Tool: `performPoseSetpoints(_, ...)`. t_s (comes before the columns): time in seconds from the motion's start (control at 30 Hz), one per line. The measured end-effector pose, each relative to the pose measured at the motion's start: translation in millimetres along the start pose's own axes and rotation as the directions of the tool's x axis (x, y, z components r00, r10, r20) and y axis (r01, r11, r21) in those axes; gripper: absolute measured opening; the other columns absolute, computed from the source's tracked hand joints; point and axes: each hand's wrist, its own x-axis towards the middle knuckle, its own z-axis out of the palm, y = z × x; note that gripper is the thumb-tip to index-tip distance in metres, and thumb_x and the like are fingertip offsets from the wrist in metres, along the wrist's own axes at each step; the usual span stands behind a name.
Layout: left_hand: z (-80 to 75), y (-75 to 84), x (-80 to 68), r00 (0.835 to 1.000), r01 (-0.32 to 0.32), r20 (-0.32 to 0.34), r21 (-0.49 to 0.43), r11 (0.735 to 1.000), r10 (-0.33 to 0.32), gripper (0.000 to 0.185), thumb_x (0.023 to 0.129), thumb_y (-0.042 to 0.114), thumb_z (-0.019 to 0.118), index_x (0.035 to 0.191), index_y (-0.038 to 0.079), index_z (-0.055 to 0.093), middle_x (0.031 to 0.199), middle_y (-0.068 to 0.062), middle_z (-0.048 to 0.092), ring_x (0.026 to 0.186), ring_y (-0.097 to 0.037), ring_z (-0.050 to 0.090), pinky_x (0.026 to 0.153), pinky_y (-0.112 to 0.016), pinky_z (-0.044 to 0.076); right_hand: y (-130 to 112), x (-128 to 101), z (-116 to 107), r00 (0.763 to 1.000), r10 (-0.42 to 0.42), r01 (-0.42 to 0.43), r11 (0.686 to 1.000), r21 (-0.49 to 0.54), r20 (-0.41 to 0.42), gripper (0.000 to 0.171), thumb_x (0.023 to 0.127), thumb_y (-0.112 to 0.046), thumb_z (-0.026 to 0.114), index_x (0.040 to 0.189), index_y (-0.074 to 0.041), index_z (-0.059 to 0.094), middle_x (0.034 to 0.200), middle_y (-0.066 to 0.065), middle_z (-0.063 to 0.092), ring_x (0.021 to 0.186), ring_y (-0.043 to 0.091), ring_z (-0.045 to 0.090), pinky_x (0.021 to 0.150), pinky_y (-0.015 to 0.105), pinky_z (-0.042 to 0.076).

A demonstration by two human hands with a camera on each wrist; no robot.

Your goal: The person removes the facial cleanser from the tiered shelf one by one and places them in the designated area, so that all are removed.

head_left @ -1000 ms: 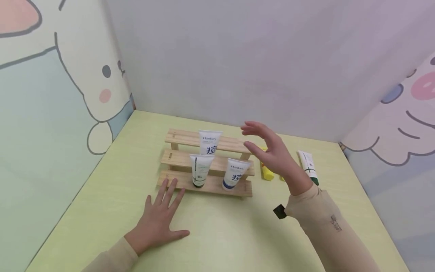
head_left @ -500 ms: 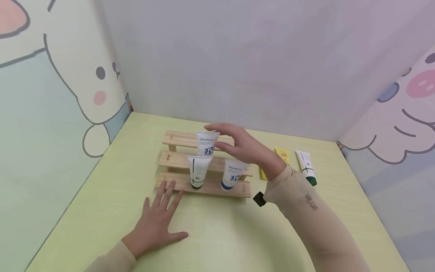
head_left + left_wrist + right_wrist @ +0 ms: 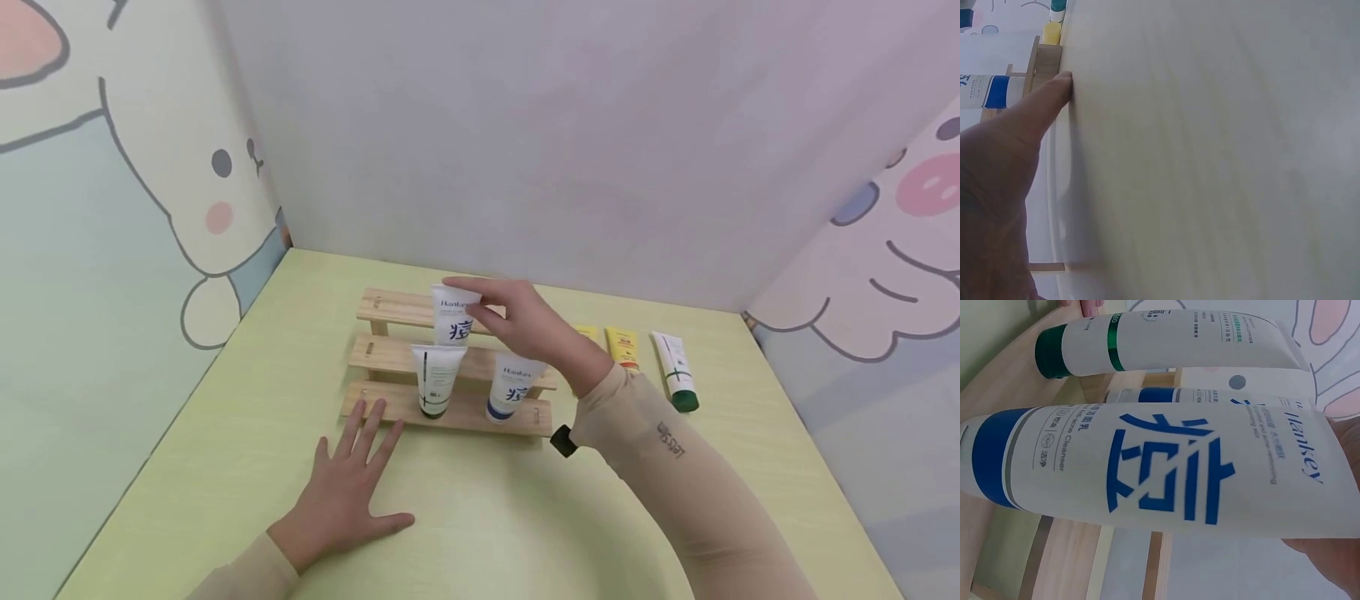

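Observation:
Thumb and fingers of my right hand [image 3: 528, 321] pinch the top of a white cleanser tube [image 3: 452, 327] with blue lettering, which stands cap down at the wooden tiered rack's [image 3: 390, 400] middle step. In the right wrist view this tube is mostly hidden behind a matching blue-banded tube [image 3: 1072, 462], which stands on the lowest step at the right. Left of that is a green-capped white tube [image 3: 437, 383]. My left hand [image 3: 345, 496] lies spread on the table, fingertips at the rack's lower left edge. Its thumb [image 3: 1041, 106] points sideways in the left wrist view.
To the right of the rack lie a yellow tube [image 3: 622, 346], another yellow one [image 3: 588, 333] partly covered by the right arm, and a white tube with a green cap [image 3: 677, 371]. Walls with cartoon prints [image 3: 217, 192] enclose the pale yellow-green table [image 3: 480, 533].
My right hand has come left from above the yellow tubes to the rear cleanser tube and closed on its top; the tube has risen slightly. My left hand stays in place.

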Motion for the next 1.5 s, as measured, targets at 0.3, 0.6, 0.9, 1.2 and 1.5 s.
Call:
performPoseSetpoints(0.3,0.5,1.5,1.6,1.0,0.011,0.029,-0.008,1.0,-0.011,0.118,0.076,0.082,0.07,0.165,0.015,0.032,0.176,-0.017,0.008,0.161,-0.043,0.008,0.098,-0.085,0.038,9,-17,-31,0.974,0.135,-0.128,0.991,0.047,-0.184,0.047,0.106,-0.008,0.06,0.151,-0.019,0.058,0.14,0.013,0.067,0.119,0.03,0.071,0.093,0.044,0.055)
performPoseSetpoints(0.6,-4.1,1.9,2.6,1.0,0.006,0.021,0.02,1.0,-0.007,0.117,0.077,0.082,0.07,0.164,0.013,0.034,0.175,-0.018,0.012,0.16,-0.044,0.012,0.097,-0.084,0.04,13,-78,-95,0.883,0.283,-0.243,0.958,0.151,-0.373,0.044,0.108,-0.013,0.056,0.152,-0.013,0.055,0.12,0.015,0.067,0.101,0.009,0.068,0.09,0.016,0.053)
performPoseSetpoints(0.9,-1.2,-3.0,1.5,1.0,0.003,0.012,0.034,0.999,-0.004,0.118,0.077,0.081,0.071,0.165,0.014,0.031,0.175,-0.017,0.011,0.16,-0.043,0.01,0.097,-0.083,0.041,48,-144,-84,0.831,0.521,-0.512,0.853,0.097,-0.195,0.047,0.11,-0.02,0.054,0.155,-0.01,0.049,0.112,0.019,0.064,0.085,0.018,0.058,0.068,0.025,0.048)
performPoseSetpoints(1.2,-0.4,-4.7,2.0,1.0,0.001,0.016,0.047,0.999,-0.002,0.118,0.077,0.083,0.07,0.165,0.014,0.031,0.175,-0.018,0.01,0.16,-0.043,0.01,0.097,-0.082,0.041,99,-170,-28,0.714,0.698,-0.695,0.7,0.162,0.048,0.047,0.106,-0.019,0.059,0.151,-0.006,0.052,0.119,0.017,0.066,0.109,0.03,0.061,0.094,0.049,0.048)
performPoseSetpoints(1.5,-2.5,-4.5,-0.8,1.0,-0.003,0.019,0.041,0.999,0.002,0.117,0.077,0.082,0.07,0.165,0.014,0.032,0.175,-0.018,0.011,0.16,-0.043,0.01,0.098,-0.082,0.041,124,-175,7,0.636,0.76,-0.769,0.614,0.176,0.13,0.044,0.104,-0.021,0.061,0.144,-0.002,0.056,0.124,0.017,0.069,0.105,0.025,0.063,0.099,0.049,0.052)
